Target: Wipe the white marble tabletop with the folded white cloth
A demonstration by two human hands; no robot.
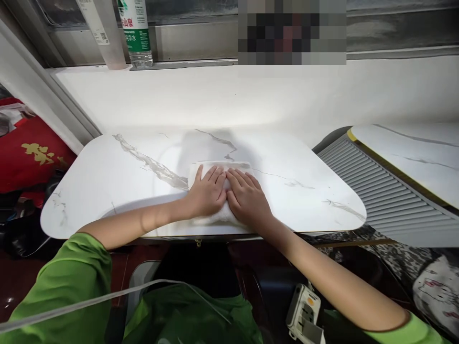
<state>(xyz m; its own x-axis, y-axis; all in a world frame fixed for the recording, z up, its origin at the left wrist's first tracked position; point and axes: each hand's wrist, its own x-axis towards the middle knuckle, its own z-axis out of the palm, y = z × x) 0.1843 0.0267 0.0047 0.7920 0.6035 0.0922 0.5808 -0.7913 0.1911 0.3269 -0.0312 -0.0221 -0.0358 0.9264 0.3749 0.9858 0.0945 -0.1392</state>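
A white folded cloth (218, 217) lies near the front edge of a white marble-patterned table (143, 157). On its left half rests my left hand (208, 193), palm down with the thumb and fingers stretched out. Beside it my right hand (247, 196) lies flat on the right half, fingers extended forward. The two hands touch or nearly touch in the middle. Much of the cloth is covered by them, and neither hand grips it.
On the sill at back left stand a clear water bottle (138, 36) with a green label and a tall translucent bottle (103, 36). A red bag (32, 153) is at the left. To the right are a grey ribbed panel (387, 186) and, lower, a power strip (304, 310).
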